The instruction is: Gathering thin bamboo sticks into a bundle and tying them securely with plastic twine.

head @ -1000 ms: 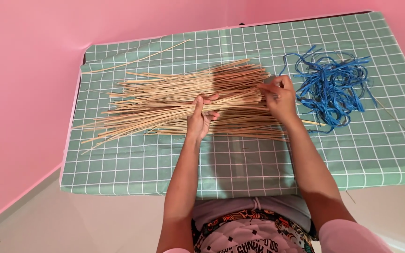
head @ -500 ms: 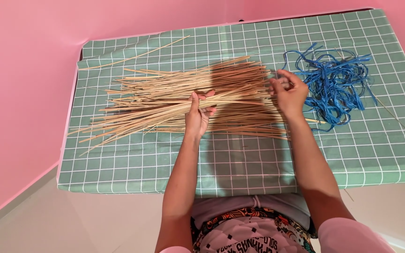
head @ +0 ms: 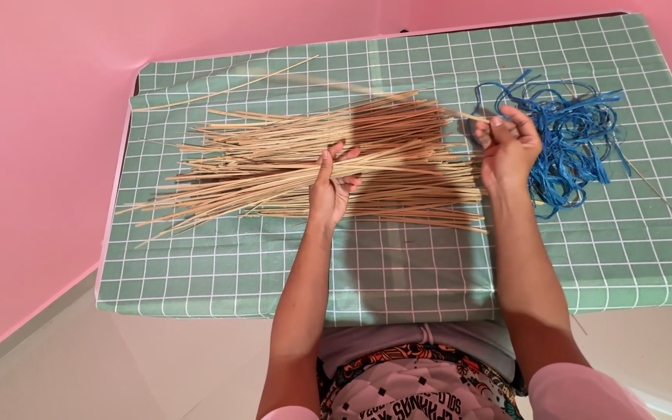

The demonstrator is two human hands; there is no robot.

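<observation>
At the frame's centre, the left hand (head: 331, 185) closes its grip on thin tan sticks (head: 274, 167) piled across the green checked surface (head: 398, 264). The right hand (head: 509, 148), right of centre, pinches one stick's end beside a blue cord tangle (head: 577, 140).

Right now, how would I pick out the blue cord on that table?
Start at the green checked tablecloth. Go past the pale sticks to the cloth's right side, just beyond the right hand. The blue cord is the only tangled, blue thing there.
</observation>
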